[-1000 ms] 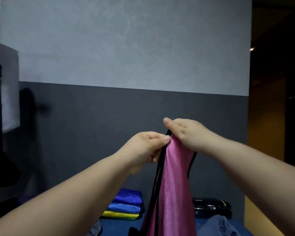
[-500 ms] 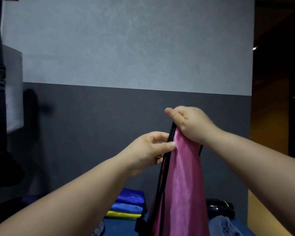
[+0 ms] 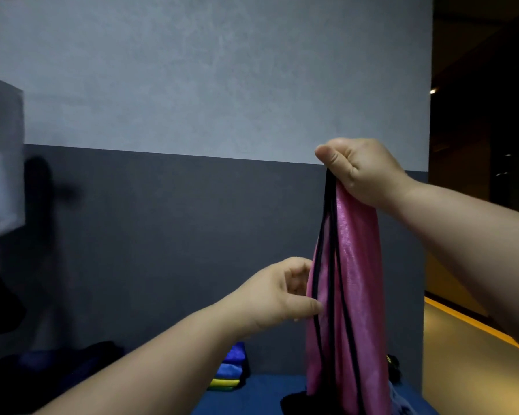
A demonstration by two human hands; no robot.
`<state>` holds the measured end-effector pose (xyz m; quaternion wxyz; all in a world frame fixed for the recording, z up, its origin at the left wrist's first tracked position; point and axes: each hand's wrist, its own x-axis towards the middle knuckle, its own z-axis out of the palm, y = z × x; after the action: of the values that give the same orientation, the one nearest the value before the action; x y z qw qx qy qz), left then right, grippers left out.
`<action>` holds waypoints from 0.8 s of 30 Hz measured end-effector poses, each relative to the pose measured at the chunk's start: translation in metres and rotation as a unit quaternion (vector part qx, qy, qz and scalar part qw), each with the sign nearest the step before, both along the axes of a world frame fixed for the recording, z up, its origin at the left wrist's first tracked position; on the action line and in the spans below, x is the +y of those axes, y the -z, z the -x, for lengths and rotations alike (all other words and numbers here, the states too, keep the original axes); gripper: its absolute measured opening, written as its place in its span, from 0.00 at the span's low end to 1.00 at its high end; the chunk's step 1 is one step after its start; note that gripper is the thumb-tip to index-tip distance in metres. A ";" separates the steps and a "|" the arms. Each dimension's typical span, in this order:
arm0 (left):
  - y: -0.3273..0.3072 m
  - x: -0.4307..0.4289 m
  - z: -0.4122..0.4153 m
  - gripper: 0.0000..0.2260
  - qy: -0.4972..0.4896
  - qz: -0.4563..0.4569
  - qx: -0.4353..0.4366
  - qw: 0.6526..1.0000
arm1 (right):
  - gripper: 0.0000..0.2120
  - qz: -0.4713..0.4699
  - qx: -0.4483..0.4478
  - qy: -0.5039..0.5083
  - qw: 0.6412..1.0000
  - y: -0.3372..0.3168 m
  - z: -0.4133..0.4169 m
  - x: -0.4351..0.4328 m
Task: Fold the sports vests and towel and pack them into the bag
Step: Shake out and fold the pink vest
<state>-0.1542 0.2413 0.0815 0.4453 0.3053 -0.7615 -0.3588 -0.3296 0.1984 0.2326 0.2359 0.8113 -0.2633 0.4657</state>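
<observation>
A pink sports vest (image 3: 351, 295) with black trim hangs straight down in front of the wall, bunched into a narrow strip. My right hand (image 3: 360, 169) is raised and pinches its top edge. Lower down, my left hand (image 3: 279, 292) grips the vest's left side at mid-height between thumb and fingers. The vest's bottom end reaches the blue surface (image 3: 261, 393) and is partly cut off by the frame's lower edge.
A stack of folded blue and yellow-green cloths (image 3: 229, 369) lies on the blue surface against the dark wall. A black object (image 3: 393, 366) shows just right of the vest, and grey-blue fabric (image 3: 399, 399) lies at the bottom right. An orange floor stretches right.
My right hand has lifted the vest's top higher and to the right. My left hand has slid down from the top edge to the vest's middle.
</observation>
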 end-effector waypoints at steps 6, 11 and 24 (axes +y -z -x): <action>0.011 0.007 0.012 0.18 -0.175 0.114 -0.023 0.978 | 0.29 0.020 -0.005 0.047 0.999 -0.009 0.003 0.003; 0.014 0.009 0.025 0.20 -0.286 0.231 -0.021 0.930 | 0.28 0.008 0.000 0.082 0.997 -0.009 -0.004 0.008; 0.026 0.001 0.000 0.05 -0.023 0.009 0.068 0.997 | 0.27 -0.006 0.003 0.134 0.991 -0.011 0.008 0.005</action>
<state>-0.1541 0.2424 0.0553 0.5072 0.2937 -0.7253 -0.3612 -0.3373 0.2034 0.2434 0.2920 0.7715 -0.3715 0.4261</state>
